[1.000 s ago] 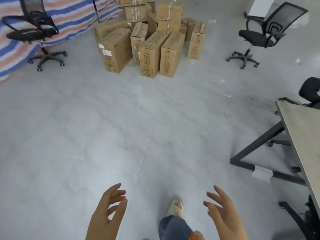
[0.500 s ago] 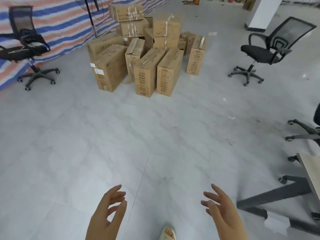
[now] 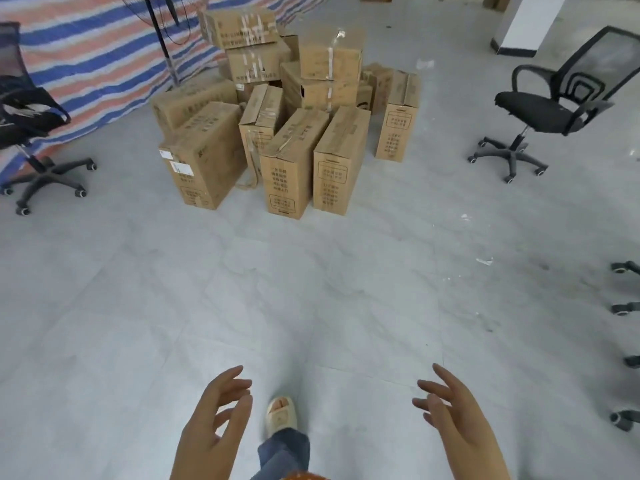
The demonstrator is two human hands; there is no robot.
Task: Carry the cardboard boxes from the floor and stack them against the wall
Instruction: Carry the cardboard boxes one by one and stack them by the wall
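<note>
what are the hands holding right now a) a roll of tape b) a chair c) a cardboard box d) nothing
d, the left hand and right hand hang open over bare floor, well short of the cardboard boxes.

Brown cardboard boxes (image 3: 287,112) at 12 o'clock; blue, orange and white striped tarp (image 3: 86,60) at 10; black office chairs (image 3: 550,109); pale grey marbled floor (image 3: 311,289).
</note>
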